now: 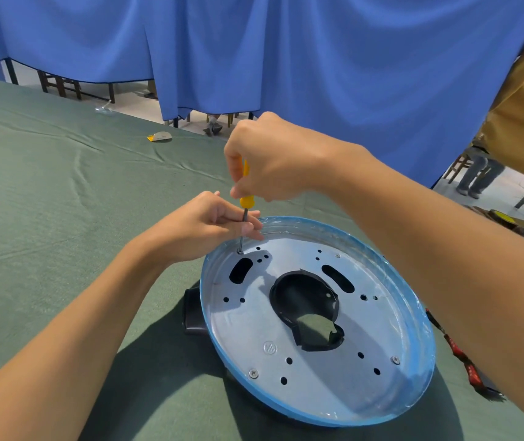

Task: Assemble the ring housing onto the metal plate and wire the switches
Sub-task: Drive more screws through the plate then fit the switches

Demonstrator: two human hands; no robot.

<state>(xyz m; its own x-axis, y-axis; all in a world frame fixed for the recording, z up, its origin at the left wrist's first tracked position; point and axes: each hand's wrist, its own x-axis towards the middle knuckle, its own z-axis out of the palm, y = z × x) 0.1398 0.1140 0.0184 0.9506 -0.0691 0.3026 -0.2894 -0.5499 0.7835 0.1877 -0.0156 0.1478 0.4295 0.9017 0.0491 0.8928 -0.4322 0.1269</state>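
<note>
The round metal plate (pixel 318 377) lies flat on the bench (pixel 47 202), in the lower right part of the view. Its raised rim is covered with blue film. The black ring housing (pixel 194 313) sits under it: one part sticks out past the left edge of the plate, and another part shows through the big middle hole.

At the far left edge of the plate, just inside the rim, the tip of a screwdriver (pixel 245 200) stands upright on a screw (pixel 240 251). The right hand (pixel 273 157) is closed around the yellow handle from above. The left hand (pixel 203 224) pinches the thin shaft between its fingertips and touches the rim.

Two more screws sit near the front edge of the plate, one on the left (pixel 253 373) and one on the right (pixel 395 359).

To the left of the plate the green cloth of the bench is wide and open, with only a small yellow and white piece (pixel 159 136) near the far edge. On the right, a red and black strap (pixel 458 351) lies just beside the rim, partly under the right forearm. A blue curtain (pixel 286 58) hangs behind the bench.
</note>
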